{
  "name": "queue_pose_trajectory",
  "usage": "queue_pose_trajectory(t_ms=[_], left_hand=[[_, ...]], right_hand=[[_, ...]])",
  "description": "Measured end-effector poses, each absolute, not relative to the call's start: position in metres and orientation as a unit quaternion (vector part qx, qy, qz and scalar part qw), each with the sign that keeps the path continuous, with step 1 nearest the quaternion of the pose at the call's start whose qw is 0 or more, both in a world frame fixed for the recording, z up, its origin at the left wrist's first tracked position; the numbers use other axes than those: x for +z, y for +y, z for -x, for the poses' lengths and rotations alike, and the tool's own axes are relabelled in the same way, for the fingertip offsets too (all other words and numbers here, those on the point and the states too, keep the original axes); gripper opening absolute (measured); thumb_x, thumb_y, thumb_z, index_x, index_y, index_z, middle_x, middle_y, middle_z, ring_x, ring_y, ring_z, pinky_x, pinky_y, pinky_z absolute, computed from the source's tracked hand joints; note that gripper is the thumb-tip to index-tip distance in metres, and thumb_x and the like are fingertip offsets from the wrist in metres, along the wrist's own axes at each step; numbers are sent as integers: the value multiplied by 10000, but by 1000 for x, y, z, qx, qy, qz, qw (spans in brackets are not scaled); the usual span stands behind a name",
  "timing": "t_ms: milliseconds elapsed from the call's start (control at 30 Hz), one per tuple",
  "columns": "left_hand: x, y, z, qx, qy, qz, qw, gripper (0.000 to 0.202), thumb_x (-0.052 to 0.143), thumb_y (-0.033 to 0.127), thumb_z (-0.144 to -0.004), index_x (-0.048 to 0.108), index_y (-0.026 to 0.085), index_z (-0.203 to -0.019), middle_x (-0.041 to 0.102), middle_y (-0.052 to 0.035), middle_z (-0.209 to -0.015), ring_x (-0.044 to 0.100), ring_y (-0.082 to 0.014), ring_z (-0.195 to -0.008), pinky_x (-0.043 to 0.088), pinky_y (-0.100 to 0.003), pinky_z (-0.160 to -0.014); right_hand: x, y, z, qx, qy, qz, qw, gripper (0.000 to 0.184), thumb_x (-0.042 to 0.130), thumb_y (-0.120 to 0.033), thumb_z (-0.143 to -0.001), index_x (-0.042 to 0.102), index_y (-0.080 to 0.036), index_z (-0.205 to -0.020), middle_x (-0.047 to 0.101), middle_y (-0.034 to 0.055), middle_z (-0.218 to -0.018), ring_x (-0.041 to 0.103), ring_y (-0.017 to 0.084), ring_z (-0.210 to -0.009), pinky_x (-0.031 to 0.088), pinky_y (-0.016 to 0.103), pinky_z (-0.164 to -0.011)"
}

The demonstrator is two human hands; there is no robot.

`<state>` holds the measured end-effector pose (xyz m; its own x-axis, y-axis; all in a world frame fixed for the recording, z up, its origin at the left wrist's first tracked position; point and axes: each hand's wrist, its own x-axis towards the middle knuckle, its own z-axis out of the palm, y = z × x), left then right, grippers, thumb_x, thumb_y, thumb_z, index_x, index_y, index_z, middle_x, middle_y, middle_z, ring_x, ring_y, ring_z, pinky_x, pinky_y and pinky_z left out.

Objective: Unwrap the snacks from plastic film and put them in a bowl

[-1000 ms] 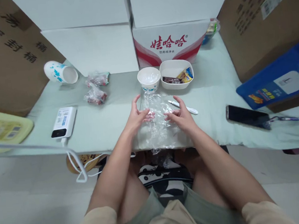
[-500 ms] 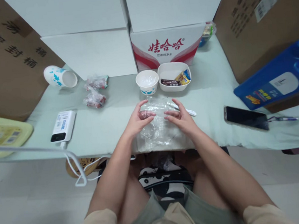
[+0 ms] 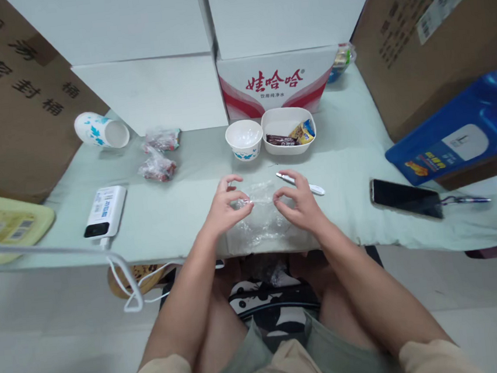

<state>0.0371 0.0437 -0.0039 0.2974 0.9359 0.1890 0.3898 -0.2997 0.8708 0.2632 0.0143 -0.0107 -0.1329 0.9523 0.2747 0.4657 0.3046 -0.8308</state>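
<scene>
A clear plastic bag (image 3: 263, 208) is stretched between my hands, low over the table's front edge. My left hand (image 3: 229, 205) pinches its left side between thumb and fingers. On the opposite side, the thumb and index finger of my right hand (image 3: 297, 200) pinch it too. Just beyond my right hand lies a white-handled craft knife (image 3: 314, 189), partly hidden behind the fingers. A white paper bowl with blue leaves (image 3: 245, 143) stands upright past the bag. Touching it on the right is a white plastic tub (image 3: 290, 149) with wrapped snacks (image 3: 302, 132) inside.
Two plastic-wrapped bundles (image 3: 157, 165) and a tipped paper bowl (image 3: 101, 130) lie at the back left. A power bank (image 3: 106, 210) with a white cable is near the left front. To the right are a phone (image 3: 405, 198), a pen (image 3: 467, 200) and a blue bottle (image 3: 458, 131). Boxes (image 3: 280, 84) wall the back.
My fingers have closed from a loose spread into pinches on the bag. The bag's far part has drawn back toward me, baring more of the knife and table.
</scene>
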Motion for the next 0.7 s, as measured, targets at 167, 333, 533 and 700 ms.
queue_pose_trajectory(t_ms=[167,333,533,700], left_hand=[[-2,42,-43,389,426,-534,618,409,776,529,-704,601,174,-807,717,-67,-869,680,-196,-773,514,-302,-706],[-6,47,-55,451,455,-396,658,621,859,458,-621,569,211,-1111,728,-21,-867,679,-156,-697,489,-246,-628],[-7,50,-53,405,482,-389,673,460,877,424,-609,620,151,-875,686,-16,-773,632,-121,-686,456,-215,-605],[-7,47,-50,361,423,-426,713,577,857,425,-680,543,217,-1116,725,-31,-911,698,-169,-835,534,-275,-743]], right_hand=[[-7,9,-263,570,-546,438,431,550,660,-554,-822,499,-291,-1276,712,42,-903,692,269,-953,504,482,-947],[-11,9,-252,617,-460,467,436,1062,814,-452,-671,200,-324,-1529,694,24,-914,688,245,-825,554,452,-843],[-10,15,-251,650,-371,510,424,667,797,-462,-640,546,-250,-1221,732,43,-896,694,221,-750,557,369,-703],[-14,18,-254,637,-372,517,435,345,752,-448,-647,613,-221,-866,705,1,-710,637,153,-596,502,286,-599]])
